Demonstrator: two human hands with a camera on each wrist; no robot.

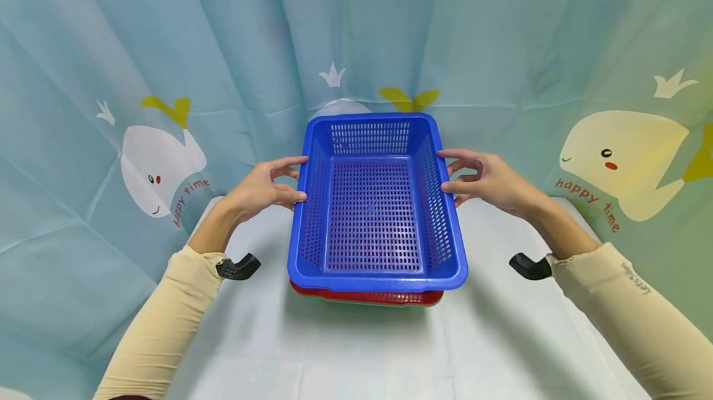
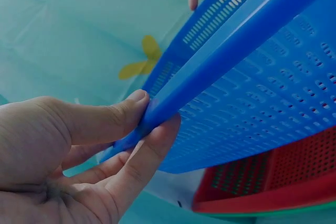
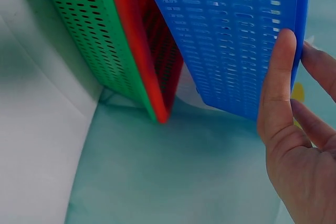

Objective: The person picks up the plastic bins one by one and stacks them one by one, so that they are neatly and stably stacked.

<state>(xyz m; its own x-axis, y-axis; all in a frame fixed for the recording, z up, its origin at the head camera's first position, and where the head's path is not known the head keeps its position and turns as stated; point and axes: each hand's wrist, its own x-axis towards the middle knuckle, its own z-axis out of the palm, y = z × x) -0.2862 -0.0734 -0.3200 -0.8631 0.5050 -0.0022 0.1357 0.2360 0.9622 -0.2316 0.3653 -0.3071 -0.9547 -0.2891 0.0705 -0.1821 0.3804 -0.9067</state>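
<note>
**Both hands on blue basket, top of 3-basket stack**

L hand [image 1: 262, 188]: at L long rim of blue basket [image 1: 374, 202], approx mid-length. L wrist view shows thumb on top of rim, fingers curled under the lip, so it pinches the rim. Pale long sleeve [image 1: 161, 326] on forearm, black wrist mount [image 1: 239, 267] just below cuff.

Blue basket: perforated plastic, rectangular, open side up, nothing inside. Sits centre of white tabletop [image 1: 356, 350], nested in red basket [image 1: 367, 296]; only red's near rim shows in head view. Green basket [image 3: 89, 40] lies under red, seen clearly in R wrist view. Wrist views show blue's side wall standing away from red's; gap visible on both sides.

R hand [image 1: 487, 180]: at R long rim, opposite the L hand. R wrist view: thumb lies along outer wall up to rim, fingers wrap the rim's far side; gripping.

Backdrop: teal whale-print curtain [image 1: 111, 78], "happy time" lettering.
</note>
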